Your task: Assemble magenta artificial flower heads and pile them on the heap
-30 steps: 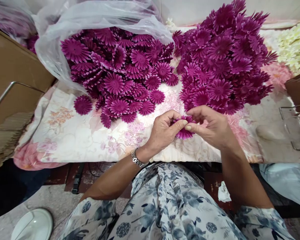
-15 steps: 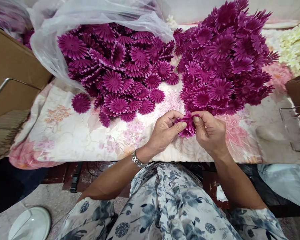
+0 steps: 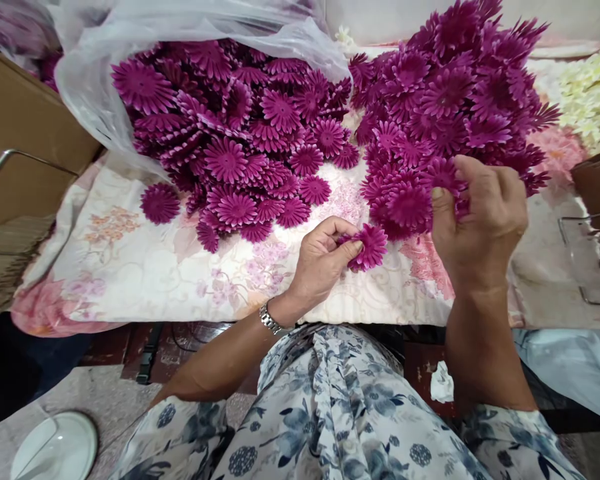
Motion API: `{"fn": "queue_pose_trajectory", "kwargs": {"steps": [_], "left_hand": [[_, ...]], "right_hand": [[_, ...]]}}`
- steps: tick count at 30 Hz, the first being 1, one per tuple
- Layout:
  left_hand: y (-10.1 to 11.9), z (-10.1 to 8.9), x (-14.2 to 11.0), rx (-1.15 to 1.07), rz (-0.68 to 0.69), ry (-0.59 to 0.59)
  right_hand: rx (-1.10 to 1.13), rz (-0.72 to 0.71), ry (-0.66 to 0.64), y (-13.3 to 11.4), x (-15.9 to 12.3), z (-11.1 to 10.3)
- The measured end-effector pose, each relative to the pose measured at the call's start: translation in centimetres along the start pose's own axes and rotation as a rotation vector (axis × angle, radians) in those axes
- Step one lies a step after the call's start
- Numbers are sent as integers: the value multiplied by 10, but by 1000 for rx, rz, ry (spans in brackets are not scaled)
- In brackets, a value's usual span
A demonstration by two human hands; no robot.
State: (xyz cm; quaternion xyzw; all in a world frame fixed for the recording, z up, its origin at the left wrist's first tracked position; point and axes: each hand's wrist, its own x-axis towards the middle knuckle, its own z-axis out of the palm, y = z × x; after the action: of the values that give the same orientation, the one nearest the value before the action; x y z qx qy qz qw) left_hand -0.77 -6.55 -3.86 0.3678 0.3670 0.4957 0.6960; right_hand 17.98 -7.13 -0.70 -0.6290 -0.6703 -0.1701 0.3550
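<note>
My left hand (image 3: pixel 323 259), with a metal watch on the wrist, pinches a small stack of purple artificial flower petals (image 3: pixel 371 247) between thumb and fingers above the table's front part. Over the front right side of the heaped purple flowers (image 3: pixel 445 93) is my right hand (image 3: pixel 485 223). Its thumb and forefinger are closed on a purple artificial flower (image 3: pixel 443 175); the other fingertips are hidden behind the hand. Left of that heap, many flat purple flower pieces (image 3: pixel 225 160) spill out of a clear plastic bag (image 3: pixel 87 113).
A floral cloth (image 3: pixel 155 287) covers the table. Cardboard boxes with wire handles stand at the left (image 3: pixel 25 113) and right (image 3: pixel 597 180) edges. Pale yellow flowers (image 3: pixel 593 93) are piled at the far right. A white round object (image 3: pixel 55 447) is on the floor.
My right hand has left my left hand and moved up and right to the heap, with a flower in its fingers. My left hand keeps its petals in nearly the same place.
</note>
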Motion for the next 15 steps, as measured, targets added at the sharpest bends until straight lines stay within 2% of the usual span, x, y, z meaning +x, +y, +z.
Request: {"fn": "queue_pose_trajectory", "kwargs": {"steps": [2, 5, 7, 10, 15], "left_hand": [[-1, 0, 0, 20, 25, -13], [-1, 1, -1, 26, 53, -51], [-1, 2, -1, 25, 59, -65], [-1, 2, -2, 25, 44, -89], [4, 1, 0, -13, -7, -149]], "right_hand": [[189, 24, -64, -5, 0, -3], [571, 70, -357, -18, -9, -1], [735, 162, -498, -25, -16, 3], [819, 249, -506, -28, -21, 8], [590, 37, -355, -27, -22, 7]]}}
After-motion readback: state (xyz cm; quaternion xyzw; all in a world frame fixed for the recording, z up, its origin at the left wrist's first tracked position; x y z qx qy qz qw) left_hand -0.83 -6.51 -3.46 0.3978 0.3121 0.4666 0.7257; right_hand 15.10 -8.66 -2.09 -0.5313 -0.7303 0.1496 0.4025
